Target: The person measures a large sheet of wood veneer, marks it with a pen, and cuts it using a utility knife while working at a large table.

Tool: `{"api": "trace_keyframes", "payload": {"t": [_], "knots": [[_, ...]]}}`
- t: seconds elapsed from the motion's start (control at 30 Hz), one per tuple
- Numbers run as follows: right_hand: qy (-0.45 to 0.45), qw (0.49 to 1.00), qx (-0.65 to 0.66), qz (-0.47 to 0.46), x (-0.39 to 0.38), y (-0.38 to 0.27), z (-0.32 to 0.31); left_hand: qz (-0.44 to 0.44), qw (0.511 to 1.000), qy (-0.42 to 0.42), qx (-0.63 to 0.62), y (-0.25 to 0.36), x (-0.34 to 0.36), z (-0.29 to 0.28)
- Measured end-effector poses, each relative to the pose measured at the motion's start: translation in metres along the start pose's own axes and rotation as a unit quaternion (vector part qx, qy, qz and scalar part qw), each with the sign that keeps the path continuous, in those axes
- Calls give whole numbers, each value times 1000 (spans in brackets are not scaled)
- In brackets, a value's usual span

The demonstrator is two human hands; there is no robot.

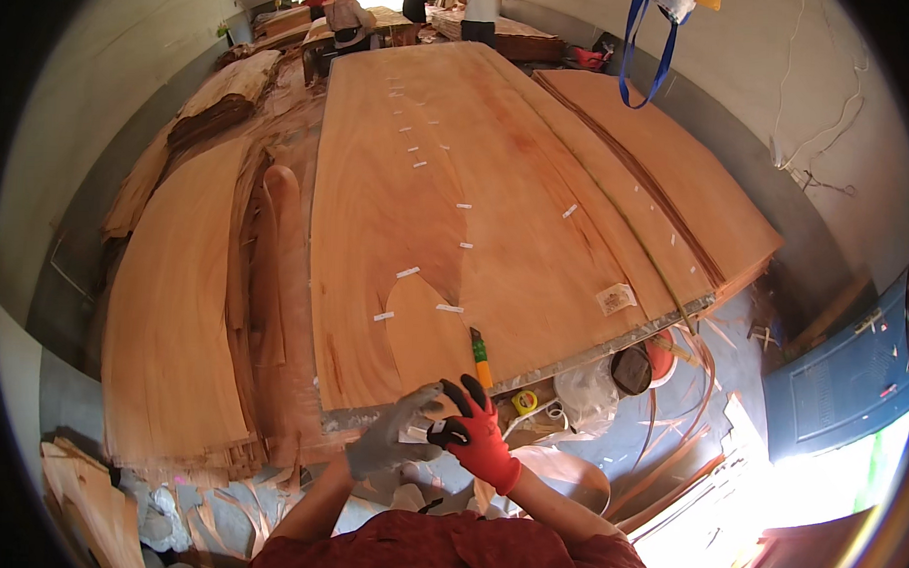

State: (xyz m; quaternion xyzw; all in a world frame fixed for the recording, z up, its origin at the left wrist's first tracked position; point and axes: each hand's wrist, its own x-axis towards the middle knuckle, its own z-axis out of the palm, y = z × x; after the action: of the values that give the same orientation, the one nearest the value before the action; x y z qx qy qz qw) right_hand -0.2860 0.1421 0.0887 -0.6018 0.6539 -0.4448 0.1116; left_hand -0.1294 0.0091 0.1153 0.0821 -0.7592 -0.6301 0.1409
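At the near edge of the sheet-covered table, my two hands are close together, a little off the wood. Left hand [394,442], grey glove: fingers arched and partly spread. Right hand [484,445], red and black glove: fingers bent in toward the left. Small pale thing [416,435] between them; cannot tell what it is, nor which hand has hold of it.

Veneer sheet [544,297] lies flat before me. Tongue-shaped piece [422,348] sits in its near part, with white strips [408,272] across the upper seam; none seen along the lower sides.

Risks, my judgement:
1. Lower seam could lift or split if a glove or sleeve drags over it, since I see nothing bridging it there.
2. Green and orange cutter [482,359] lies just beyond my right fingertips, its handle end near the edge. A careless sweep could knock it off or score the face; blade state not clear.
3. If the pale thing is sticky, thick gloves could make it fold or cling askew.
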Motion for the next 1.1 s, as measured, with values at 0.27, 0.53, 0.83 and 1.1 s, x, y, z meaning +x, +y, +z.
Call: {"api": "trace_keyframes", "payload": {"t": [0.27, 0.53, 0.83, 1.1], "knots": [[77, 993, 42, 82, 58, -46, 35, -121, 951, -52, -280, -25, -6, -61], [139, 972, 143, 122, 61, -62, 71, -229, 921, -21, -314, -26, -34, -89], [135, 979, 127, 83, 63, -50, 57, -163, 969, 19, -184, -80, -28, -81], [152, 968, 150, 132, 14, -6, 51, -279, 928, -88, -229, -81, -24, -61]]}}
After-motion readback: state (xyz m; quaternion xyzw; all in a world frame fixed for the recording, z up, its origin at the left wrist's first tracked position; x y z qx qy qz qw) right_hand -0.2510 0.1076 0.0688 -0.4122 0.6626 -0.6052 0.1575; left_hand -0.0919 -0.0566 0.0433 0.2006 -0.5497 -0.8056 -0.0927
